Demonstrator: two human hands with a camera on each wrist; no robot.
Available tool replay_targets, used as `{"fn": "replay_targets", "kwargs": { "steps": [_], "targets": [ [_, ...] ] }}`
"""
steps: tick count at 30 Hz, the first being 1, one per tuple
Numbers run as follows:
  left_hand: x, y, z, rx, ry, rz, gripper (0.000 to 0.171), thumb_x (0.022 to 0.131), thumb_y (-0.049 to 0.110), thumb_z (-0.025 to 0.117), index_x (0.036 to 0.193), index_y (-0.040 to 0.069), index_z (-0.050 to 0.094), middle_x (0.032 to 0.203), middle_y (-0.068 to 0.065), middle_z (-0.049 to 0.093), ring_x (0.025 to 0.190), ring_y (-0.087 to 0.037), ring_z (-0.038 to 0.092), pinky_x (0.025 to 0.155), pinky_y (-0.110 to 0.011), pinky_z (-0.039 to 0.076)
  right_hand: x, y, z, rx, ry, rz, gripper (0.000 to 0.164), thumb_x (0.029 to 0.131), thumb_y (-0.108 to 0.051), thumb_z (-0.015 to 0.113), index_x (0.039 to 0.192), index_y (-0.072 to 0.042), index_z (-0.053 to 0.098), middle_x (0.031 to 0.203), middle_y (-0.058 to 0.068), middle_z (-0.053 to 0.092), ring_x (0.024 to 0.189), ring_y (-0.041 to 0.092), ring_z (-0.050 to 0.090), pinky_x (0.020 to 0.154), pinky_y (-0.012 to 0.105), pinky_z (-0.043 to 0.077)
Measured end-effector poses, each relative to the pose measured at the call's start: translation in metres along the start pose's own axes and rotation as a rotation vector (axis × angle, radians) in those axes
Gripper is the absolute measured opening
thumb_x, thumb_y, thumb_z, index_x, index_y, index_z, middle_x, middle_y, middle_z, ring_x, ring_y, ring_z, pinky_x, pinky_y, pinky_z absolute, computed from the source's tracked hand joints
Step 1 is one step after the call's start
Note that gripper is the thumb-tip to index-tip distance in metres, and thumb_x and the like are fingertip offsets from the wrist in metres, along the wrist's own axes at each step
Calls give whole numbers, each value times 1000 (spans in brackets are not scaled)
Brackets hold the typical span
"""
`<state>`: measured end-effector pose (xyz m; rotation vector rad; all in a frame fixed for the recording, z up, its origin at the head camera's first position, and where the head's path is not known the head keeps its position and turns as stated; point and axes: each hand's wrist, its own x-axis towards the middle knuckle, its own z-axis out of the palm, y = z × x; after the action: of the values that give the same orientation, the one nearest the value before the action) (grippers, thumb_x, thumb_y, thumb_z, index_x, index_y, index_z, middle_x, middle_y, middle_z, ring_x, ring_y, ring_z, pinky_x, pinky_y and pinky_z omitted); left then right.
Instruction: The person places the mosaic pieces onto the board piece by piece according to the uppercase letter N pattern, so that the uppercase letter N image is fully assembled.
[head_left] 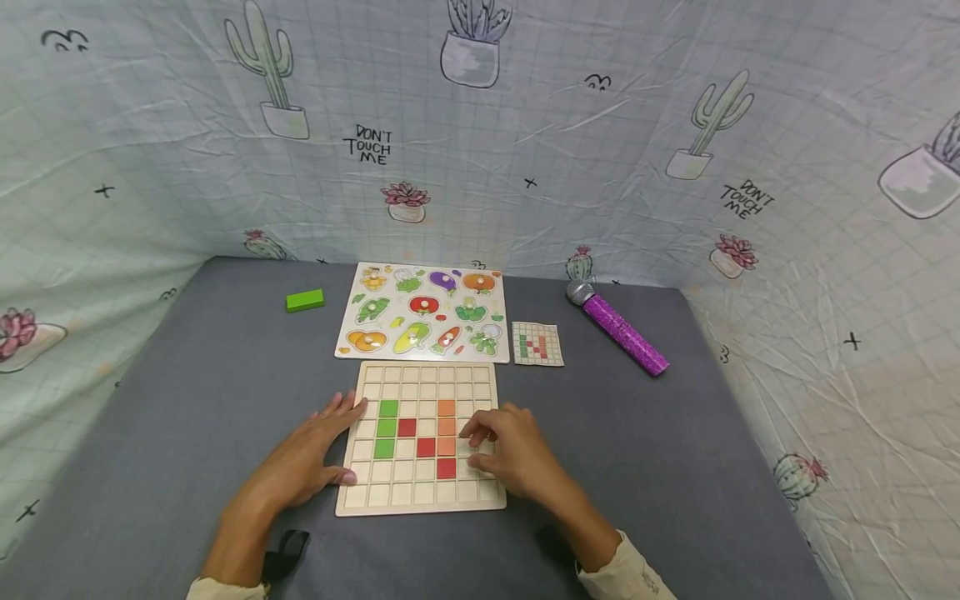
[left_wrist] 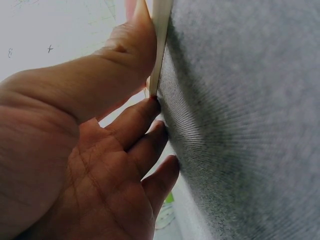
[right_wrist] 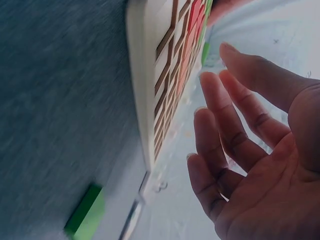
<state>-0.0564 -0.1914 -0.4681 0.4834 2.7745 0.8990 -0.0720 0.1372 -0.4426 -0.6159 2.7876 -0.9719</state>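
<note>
A wooden grid board lies flat on the table, with three green tiles in a column at its left. Right of the middle, three orange tiles form another column. Three red tiles step down diagonally, the lowest under the orange ones. My left hand rests at the board's left edge, fingers extended; its thumb and fingertips touch the rim in the left wrist view. Above the board's right part hovers my right hand, fingers loosely bent and holding nothing, apart from the board in the right wrist view.
Behind the board lies a vegetable puzzle board. A small card with a coloured grid pattern sits beside it. A purple glittery microphone is at the right, a green block at the back left. Patterned cloth encloses the table.
</note>
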Motion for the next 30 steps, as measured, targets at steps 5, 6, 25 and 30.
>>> {"fn": "replay_targets", "kwargs": {
  "steps": [5, 6, 25, 30],
  "targets": [
    [0, 0, 0, 1, 9, 10, 105, 73, 16, 94, 163, 3, 42, 171, -24, 33, 160, -50, 27, 125, -72, 24, -8, 13, -5, 52, 15, 19, 32, 78, -5, 94, 105, -14, 80, 87, -2, 76, 87, 21, 62, 94, 45, 44],
    [0, 1, 0, 3, 9, 9, 105, 73, 16, 94, 162, 3, 42, 171, -24, 33, 160, -50, 27, 125, -71, 24, -10, 15, -6, 60, 19, 27, 32, 78, -5, 94, 106, -14, 80, 87, -2, 76, 88, 21, 62, 94, 45, 44],
    [0, 0, 2, -15, 20, 11, 104, 73, 16, 94, 163, 4, 42, 171, -24, 33, 160, -50, 26, 127, -70, 24, -45, 53, -31, -74, 162, 229, 37, 73, -9, 97, 104, -18, 80, 97, -5, 79, 96, 17, 66, 94, 46, 52],
    [-1, 0, 2, -15, 19, 4, 105, 72, 16, 94, 163, 4, 42, 171, -24, 33, 160, -49, 27, 127, -70, 24, -51, 54, -30, -197, 152, 271, 35, 73, -12, 97, 103, -18, 80, 94, -5, 77, 96, 19, 63, 97, 55, 49]
  ]
}}
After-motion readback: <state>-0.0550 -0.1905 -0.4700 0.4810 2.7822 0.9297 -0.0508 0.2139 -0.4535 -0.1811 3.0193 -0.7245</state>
